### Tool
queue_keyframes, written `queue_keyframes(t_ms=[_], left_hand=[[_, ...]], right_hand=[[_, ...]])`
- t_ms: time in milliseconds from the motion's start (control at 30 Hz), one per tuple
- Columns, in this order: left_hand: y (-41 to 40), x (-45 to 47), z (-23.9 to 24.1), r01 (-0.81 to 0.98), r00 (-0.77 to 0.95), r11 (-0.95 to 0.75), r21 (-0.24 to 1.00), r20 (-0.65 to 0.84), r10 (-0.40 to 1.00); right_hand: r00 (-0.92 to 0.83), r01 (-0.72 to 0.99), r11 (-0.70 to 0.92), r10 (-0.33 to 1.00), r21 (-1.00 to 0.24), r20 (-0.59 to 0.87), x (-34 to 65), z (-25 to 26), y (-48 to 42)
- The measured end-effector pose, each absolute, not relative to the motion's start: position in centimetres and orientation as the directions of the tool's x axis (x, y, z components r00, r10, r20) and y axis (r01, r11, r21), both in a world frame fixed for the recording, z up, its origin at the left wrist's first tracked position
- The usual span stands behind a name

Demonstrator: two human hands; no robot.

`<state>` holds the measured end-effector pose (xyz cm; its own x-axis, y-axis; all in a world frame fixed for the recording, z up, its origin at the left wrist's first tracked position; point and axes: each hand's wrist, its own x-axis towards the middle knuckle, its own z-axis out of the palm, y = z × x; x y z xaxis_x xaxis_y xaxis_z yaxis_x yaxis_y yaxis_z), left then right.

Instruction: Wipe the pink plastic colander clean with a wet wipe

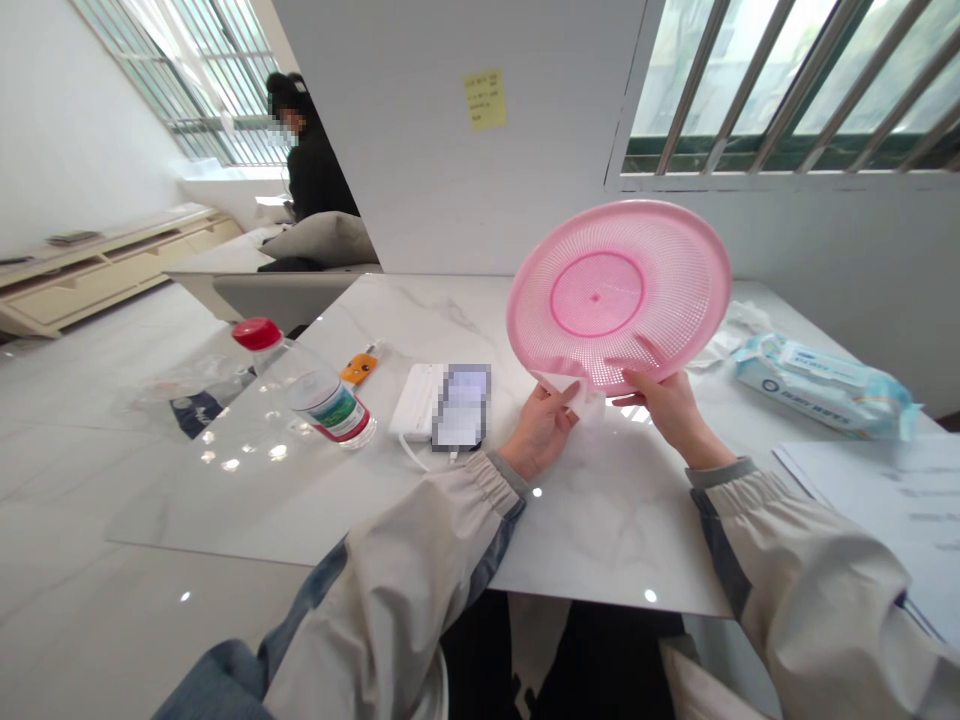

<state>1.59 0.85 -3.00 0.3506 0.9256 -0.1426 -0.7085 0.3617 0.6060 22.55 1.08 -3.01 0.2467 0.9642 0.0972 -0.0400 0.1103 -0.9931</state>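
Observation:
A round pink plastic colander (598, 293) with a perforated bottom is held up over the white marble-look table (600, 530), tilted so its face is toward me. My right hand (667, 408) grips its lower right rim, thumb in front and fingers behind. My left hand (544, 428) pinches a white wipe (574, 393) against the lower left rim. Part of the wipe hangs below the rim. The colander hides some of the fingers of both hands.
Left of my hands are a phone (461, 408), a white power bank (416, 400), an orange tag (358, 368) and a red-capped bottle (322, 390). A pack of wipes (821, 388), crumpled tissue (724, 335) and papers (892, 510) lie right. Another person (319, 160) is at the far left.

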Motion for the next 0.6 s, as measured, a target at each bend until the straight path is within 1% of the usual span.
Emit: queue_keyframes(t_ms=[100, 233, 333, 467, 600], left_hand=[[0.88, 1.70, -2.94, -0.704, 0.306, 0.358, 0.613, -0.193, 0.932], [0.91, 1.91, -2.71, -0.715, 0.225, 0.358, 0.601, -0.287, 0.931], [0.93, 2.02, -2.59, -0.717, 0.210, 0.357, 0.599, -0.302, 0.930], [0.78, 1.81, -2.35, -0.711, 0.258, 0.366, 0.601, -0.262, 0.930], [0.46, 1.16, -2.15, -0.711, 0.411, 0.390, 0.585, -0.105, 0.906]], right_hand=[[0.177, -0.040, 0.131, 0.977, -0.991, 0.122, 22.13, -2.77, 0.65], [0.111, -0.017, 0.114, 0.988, -0.993, 0.111, 21.85, -2.35, 0.18], [0.099, -0.007, 0.105, 0.990, -0.994, 0.104, 21.87, -2.18, 0.10], [0.129, -0.027, 0.107, 0.986, -0.994, 0.103, 21.98, -2.35, 0.29], [0.195, -0.043, 0.110, 0.976, -0.993, 0.100, 22.40, -2.95, 0.89]])
